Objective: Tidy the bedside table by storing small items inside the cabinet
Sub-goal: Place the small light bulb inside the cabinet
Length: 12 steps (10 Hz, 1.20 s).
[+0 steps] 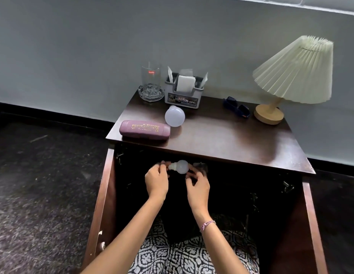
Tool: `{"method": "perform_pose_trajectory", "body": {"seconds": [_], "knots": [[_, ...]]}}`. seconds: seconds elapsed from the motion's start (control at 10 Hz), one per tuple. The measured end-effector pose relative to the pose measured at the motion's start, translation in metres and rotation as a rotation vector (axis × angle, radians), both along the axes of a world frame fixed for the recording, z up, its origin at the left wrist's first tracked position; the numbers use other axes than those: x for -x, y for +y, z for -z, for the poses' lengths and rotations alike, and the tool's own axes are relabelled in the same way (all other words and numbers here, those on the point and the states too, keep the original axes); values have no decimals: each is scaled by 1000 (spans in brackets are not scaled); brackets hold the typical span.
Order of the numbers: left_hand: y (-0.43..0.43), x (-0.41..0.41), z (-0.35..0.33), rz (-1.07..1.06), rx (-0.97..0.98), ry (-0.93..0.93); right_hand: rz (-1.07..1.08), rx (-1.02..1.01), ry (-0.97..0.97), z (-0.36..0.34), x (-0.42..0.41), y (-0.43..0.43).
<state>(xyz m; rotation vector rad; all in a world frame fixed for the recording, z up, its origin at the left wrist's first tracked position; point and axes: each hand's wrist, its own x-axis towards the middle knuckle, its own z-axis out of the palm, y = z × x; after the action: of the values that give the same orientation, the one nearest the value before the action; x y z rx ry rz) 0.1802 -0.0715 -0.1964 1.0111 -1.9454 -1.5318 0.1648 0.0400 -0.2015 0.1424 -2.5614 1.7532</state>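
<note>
left hand (156, 180) + right hand (198, 184) hold bulb (181, 166) — at open cabinet (105, 194) | caddy (183, 96): napkins (185, 84)

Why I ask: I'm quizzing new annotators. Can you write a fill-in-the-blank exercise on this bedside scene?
1. The left hand and right hand hold the small bulb in front of the ____ cabinet.
2. The larger bulb lies on the tabletop beside the purple ____.
3. The pleated shade belongs to the ____ at the tabletop's right rear.
Missing words: open; case; lamp.
</note>
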Motion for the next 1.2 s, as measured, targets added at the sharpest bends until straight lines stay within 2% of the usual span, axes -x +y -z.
{"method": "perform_pose_trajectory", "body": {"seconds": [0.1, 0.2, 0.3, 0.4, 0.6, 0.8, 1.0, 1.2], "knots": [[-1, 12, 14, 23, -51, -97, -45, -2, -49, 9, 16, 2], [0, 21, 26, 61, -227, -52, -91, -82, -83, 18, 36, 3], [-1, 32, 33, 54, -284, -73, -129, -213, -142, 19, 59, 1], [-6, 45, 37, 64, -318, -155, -182, -341, -121, 20, 78, 0], [-2, 64, 42, 95, -347, -232, -175, -330, -230, 19, 104, -6], [15, 78, 40, 150, -451, -233, -155, -336, -579, 17, 124, -3], [16, 84, 41, 157, -533, -230, -248, -420, -573, 11, 126, 5], [14, 83, 38, 201, -512, -261, -378, -705, -477, 8, 131, 0]]}}
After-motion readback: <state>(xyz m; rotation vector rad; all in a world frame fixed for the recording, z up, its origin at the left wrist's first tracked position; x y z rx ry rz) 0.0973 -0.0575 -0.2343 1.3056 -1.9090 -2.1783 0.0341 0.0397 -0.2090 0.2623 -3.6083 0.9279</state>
